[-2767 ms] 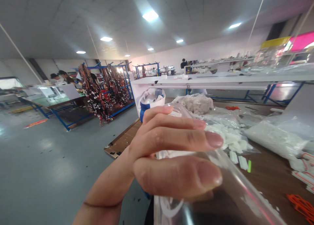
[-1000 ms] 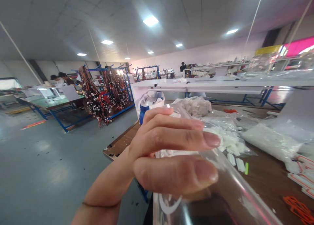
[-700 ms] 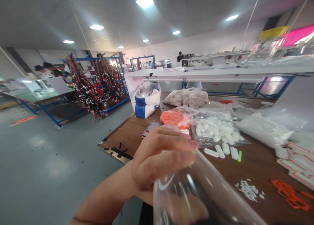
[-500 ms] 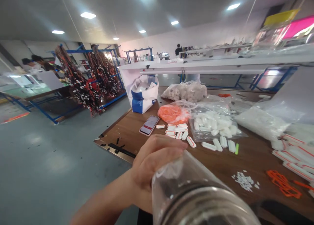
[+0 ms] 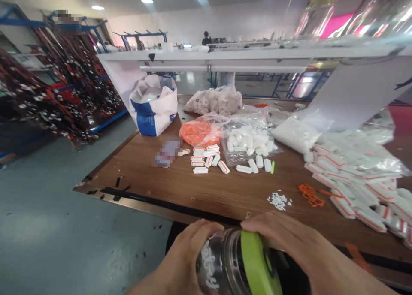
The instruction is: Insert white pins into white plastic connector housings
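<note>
A firm hold, low and close

The left hand [image 5: 182, 260] was closed around a clear jar [image 5: 214, 263] with writing on its side; the right hand [image 5: 299, 239] was curved over the jar's green lid [image 5: 259, 260], with its fingers [image 5: 260, 223] pressed down on the top. The jar lay on its side, just in front of the near edge of the worktop [image 5: 154, 175], with the lid to the right; its lower part was out of view, and I could not tell if anything was inside.

This looked like a good way to hold it; each hand had its own part, one on the jar and one on the lid. Wide, firm fingers seemed best, since a smooth jar can slip; keeping it low and close also kept it away from the small things on the worktop.

Past the hands, white bars with red stripes [image 5: 199, 163] lay in small groups; a clear bag of white pieces [image 5: 247, 140] sat just behind them, beside an orange bag [image 5: 199, 134]. Nearer the right were tiny white bits [image 5: 278, 200] and an orange frame [image 5: 310, 195]; a big pile of striped packs [image 5: 357, 196] lay beyond them; a white and blue tote [image 5: 153, 110] stood at the back.
</note>
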Motion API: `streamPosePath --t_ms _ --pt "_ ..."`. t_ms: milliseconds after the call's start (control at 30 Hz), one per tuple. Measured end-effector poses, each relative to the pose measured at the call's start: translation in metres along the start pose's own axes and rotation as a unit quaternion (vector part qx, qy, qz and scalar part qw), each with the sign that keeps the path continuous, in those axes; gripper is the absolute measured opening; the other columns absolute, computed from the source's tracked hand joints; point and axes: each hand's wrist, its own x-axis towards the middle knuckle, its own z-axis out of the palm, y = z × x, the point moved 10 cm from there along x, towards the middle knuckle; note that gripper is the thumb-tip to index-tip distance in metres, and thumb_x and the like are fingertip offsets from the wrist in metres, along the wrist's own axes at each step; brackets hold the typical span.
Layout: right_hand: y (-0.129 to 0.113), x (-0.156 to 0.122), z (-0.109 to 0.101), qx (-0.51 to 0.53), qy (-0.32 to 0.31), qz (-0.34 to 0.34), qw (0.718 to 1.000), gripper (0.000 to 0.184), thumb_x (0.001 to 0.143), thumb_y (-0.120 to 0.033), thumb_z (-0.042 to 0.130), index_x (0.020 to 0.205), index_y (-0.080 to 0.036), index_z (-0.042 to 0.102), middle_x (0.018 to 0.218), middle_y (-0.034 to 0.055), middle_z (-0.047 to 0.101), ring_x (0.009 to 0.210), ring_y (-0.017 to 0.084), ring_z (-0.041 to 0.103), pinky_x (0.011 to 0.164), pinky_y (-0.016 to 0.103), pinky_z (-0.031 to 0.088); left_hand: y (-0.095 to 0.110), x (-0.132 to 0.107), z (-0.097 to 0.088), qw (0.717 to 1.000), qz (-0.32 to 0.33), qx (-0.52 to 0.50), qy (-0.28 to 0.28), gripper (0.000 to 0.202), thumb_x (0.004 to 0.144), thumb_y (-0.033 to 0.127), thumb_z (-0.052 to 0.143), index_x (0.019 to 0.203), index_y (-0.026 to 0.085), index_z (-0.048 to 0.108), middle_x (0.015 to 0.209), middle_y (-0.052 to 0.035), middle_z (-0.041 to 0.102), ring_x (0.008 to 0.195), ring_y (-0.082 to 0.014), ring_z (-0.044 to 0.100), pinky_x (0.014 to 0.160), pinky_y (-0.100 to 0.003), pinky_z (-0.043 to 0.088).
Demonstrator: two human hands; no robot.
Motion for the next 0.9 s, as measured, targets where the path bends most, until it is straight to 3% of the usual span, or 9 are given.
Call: streamPosePath --t_ms 167,300,367,467,533,600,733,800,900 --pt "-0.015 0.013 0.014 0.039 -0.078 -0.068 0.994 0.053 0.078 -0.040 0.073 0.129 -0.032 0.059 0.115 0.0006 0.072 0.101 0.022 0.069 0.087 0.032 0.058 -0.022 -0.005 0.029 0.996 -0.056 -0.046 -0.060 0.061 0.058 0.033 0.080 0.113 0.023 0.055 0.106 -0.0043 0.067 0.094 -0.0249 0.067 0.086 -0.040 0.056" --pt "0.020 0.012 0.043 0.060 -0.152 0.126 0.978 0.046 0.071 -0.048 0.075 0.106 -0.019 0.070 0.093 0.0083 0.075 0.078 0.025 0.070 0.068 0.035 0.058 -0.037 -0.006 0.041 0.994 -0.092 -0.031 -0.050 0.069 0.058 0.038 0.079 0.120 0.024 0.054 0.116 -0.0069 0.065 0.105 -0.0305 0.063 0.093 -0.047 0.053" --pt "0.029 0.009 0.049 0.065 -0.171 0.172 0.968 0.052 0.070 -0.054 0.074 0.105 -0.017 0.070 0.096 0.0112 0.074 0.081 0.028 0.070 0.069 0.038 0.058 -0.041 -0.005 0.045 0.995 -0.091 -0.030 -0.042 0.071 0.056 0.039 0.079 0.121 0.024 0.054 0.116 -0.0074 0.064 0.106 -0.0318 0.062 0.094 -0.048 0.053" --pt "0.022 0.010 0.042 0.067 -0.156 0.102 0.980 0.081 0.066 -0.056 0.078 0.135 -0.019 0.058 0.132 0.0148 0.063 0.114 0.035 0.062 0.090 0.045 0.055 -0.044 -0.004 0.046 0.995 -0.078 -0.044 -0.039 0.073 0.056 0.039 0.079 0.122 0.024 0.053 0.116 -0.0072 0.064 0.104 -0.0307 0.063 0.093 -0.048 0.053" --pt "0.015 0.009 0.041 0.073 -0.155 0.040 0.984 0.082 0.068 -0.042 0.080 0.142 -0.023 0.051 0.142 0.0110 0.056 0.123 0.032 0.057 0.098 0.042 0.052 -0.045 -0.004 0.045 0.996 -0.072 -0.048 -0.035 0.073 0.057 0.039 0.078 0.124 0.024 0.052 0.117 -0.0075 0.064 0.105 -0.0303 0.063 0.094 -0.048 0.052" --pt "0.016 0.008 0.045 0.075 -0.154 0.039 0.984 0.072 0.066 -0.035 0.080 0.134 -0.023 0.059 0.133 0.0093 0.063 0.116 0.030 0.062 0.097 0.041 0.052 -0.047 -0.004 0.045 0.996 -0.068 -0.049 -0.036 0.073 0.058 0.041 0.078 0.123 0.024 0.052 0.117 -0.0080 0.064 0.105 -0.0305 0.063 0.096 -0.049 0.051" --pt "0.040 0.001 0.055 0.055 -0.132 0.169 0.975 0.056 0.056 -0.053 0.083 0.100 -0.020 0.073 0.096 0.0095 0.075 0.083 0.032 0.070 0.072 0.045 0.059 -0.049 -0.003 0.050 0.993 -0.082 -0.058 -0.056 0.074 0.054 0.051 0.082 0.117 0.022 0.054 0.111 -0.0078 0.065 0.100 -0.0305 0.064 0.092 -0.047 0.052" --pt "0.041 0.001 0.054 0.050 -0.116 0.154 0.980 0.062 0.056 -0.052 0.083 0.108 -0.021 0.072 0.103 0.0104 0.074 0.088 0.034 0.070 0.071 0.045 0.059 -0.048 -0.002 0.051 0.993 -0.084 -0.058 -0.064 0.074 0.054 0.055 0.081 0.115 0.022 0.054 0.110 -0.0083 0.065 0.099 -0.0306 0.064 0.091 -0.047 0.052" --pt "0.025 0.005 0.049 0.074 -0.105 0.029 0.991 0.075 0.064 -0.035 0.080 0.136 -0.030 0.057 0.131 0.0062 0.065 0.111 0.032 0.065 0.083 0.040 0.058 -0.047 0.000 0.051 0.991 -0.080 -0.080 -0.067 0.071 0.058 0.060 0.076 0.115 0.022 0.055 0.109 -0.0076 0.065 0.097 -0.0284 0.064 0.090 -0.044 0.052"
